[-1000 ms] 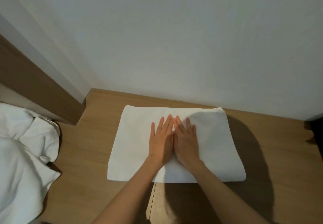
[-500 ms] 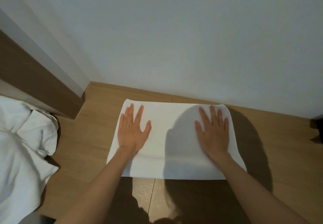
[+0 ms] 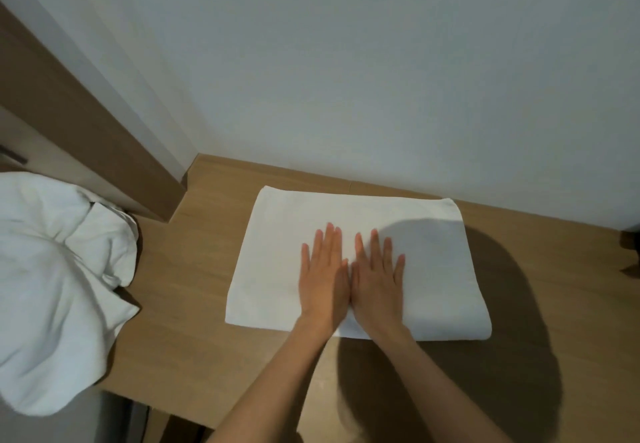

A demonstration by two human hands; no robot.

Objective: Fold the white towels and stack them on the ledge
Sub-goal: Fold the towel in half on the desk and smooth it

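Both hands have slid back together from the towel's outer edges. The left hand (image 3: 323,280) and right hand (image 3: 377,278) press flat, fingers straight, side by side on the folded towel (image 3: 433,269) — spread beneath both palms on the wooden ledge (image 3: 187,287).

left hand (image 3: 323,278), right hand (image 3: 378,280), rejoined centrally (seemingly touching)

Bare ledge (image 3: 194,269) between crumpled white cloth (image 3: 52,287) and folded towel (image 3: 277,252); wall (image 3: 381,62) close behind.

No lettering, label, brand, number or sign is showing on the folded towel (image 3: 273,269), the wooden ledge (image 3: 180,287), the wall (image 3: 346,62), or the crumpled cloth (image 3: 52,269) at nine o'clock.
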